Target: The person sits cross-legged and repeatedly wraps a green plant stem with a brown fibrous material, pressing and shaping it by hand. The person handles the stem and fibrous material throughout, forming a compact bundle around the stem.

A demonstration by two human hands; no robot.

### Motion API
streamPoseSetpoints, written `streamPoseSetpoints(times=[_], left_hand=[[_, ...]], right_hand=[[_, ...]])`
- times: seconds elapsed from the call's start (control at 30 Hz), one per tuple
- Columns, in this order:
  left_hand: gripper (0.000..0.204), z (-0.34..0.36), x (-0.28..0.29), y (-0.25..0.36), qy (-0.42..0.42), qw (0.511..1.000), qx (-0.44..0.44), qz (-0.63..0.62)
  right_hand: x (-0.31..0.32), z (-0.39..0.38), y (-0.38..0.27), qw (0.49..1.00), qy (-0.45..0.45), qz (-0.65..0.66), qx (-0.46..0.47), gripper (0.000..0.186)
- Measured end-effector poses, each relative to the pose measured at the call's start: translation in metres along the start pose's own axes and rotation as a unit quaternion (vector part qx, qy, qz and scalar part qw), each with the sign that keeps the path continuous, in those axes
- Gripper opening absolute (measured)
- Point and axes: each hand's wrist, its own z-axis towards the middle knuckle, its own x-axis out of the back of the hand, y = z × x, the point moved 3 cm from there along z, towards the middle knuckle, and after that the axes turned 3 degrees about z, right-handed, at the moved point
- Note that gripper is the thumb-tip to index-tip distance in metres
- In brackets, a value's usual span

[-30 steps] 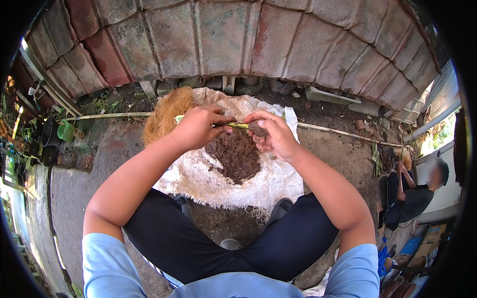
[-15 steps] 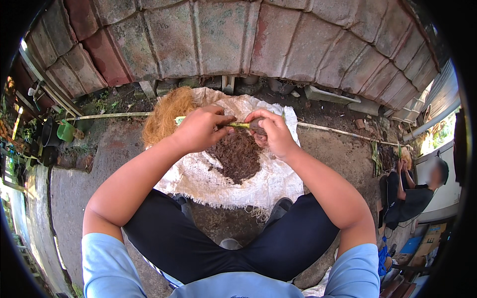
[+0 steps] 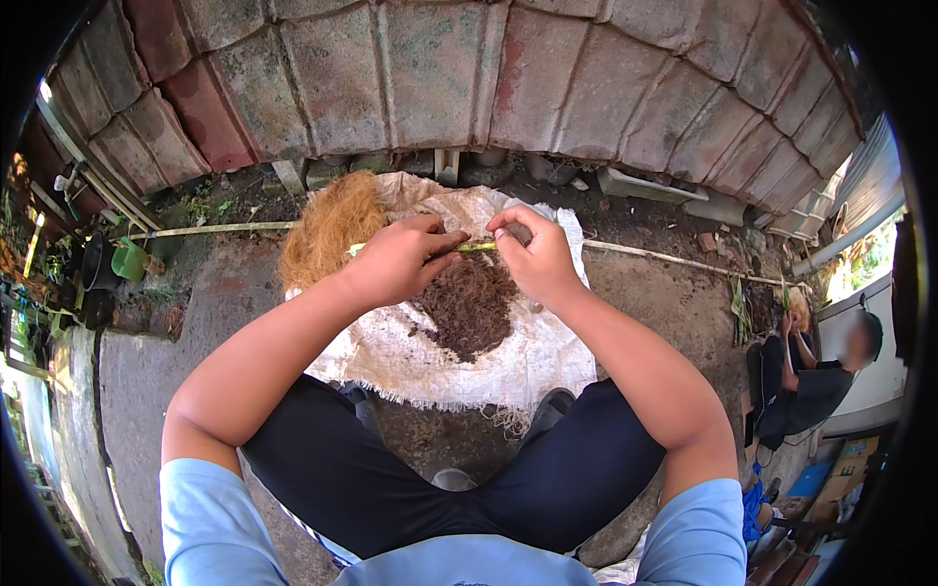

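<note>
Both grips clamped one thin green stem (image 3: 476, 247) at frame centre: left hand (image 3: 396, 260) and right hand (image 3: 535, 256) pinching it above dark soil (image 3: 469, 305) on a white sack (image 3: 508, 356); brown coir (image 3: 327, 225) lay upper left.

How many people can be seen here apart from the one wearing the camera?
1: a seated person at the right edge, beside the grey wall, well away from the sack. Others may be hidden beyond the picture's dark rim.
</note>
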Motion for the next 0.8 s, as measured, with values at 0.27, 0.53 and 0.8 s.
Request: streamPoseSetpoints(times=[0.27, 0.53, 0.8], left_hand=[[0.029, 0.000, 0.005, -0.015, -0.014, 1.000, -0.024, -0.003], [0.026, -0.001, -0.002, -0.011, -0.129, 0.991, 0.025, -0.009], [0.028, 0.001, 0.010, -0.001, -0.126, 0.991, 0.050, -0.016]], right_hand=[[-0.005, -0.003, -0.004, 0.982, -0.113, 0.018, -0.152, 0.020], [-0.015, -0.013, 0.019, 0.982, -0.081, -0.105, -0.136, 0.038], [-0.013, -0.001, 0.018, 0.982, -0.038, -0.144, -0.115, 0.040]])
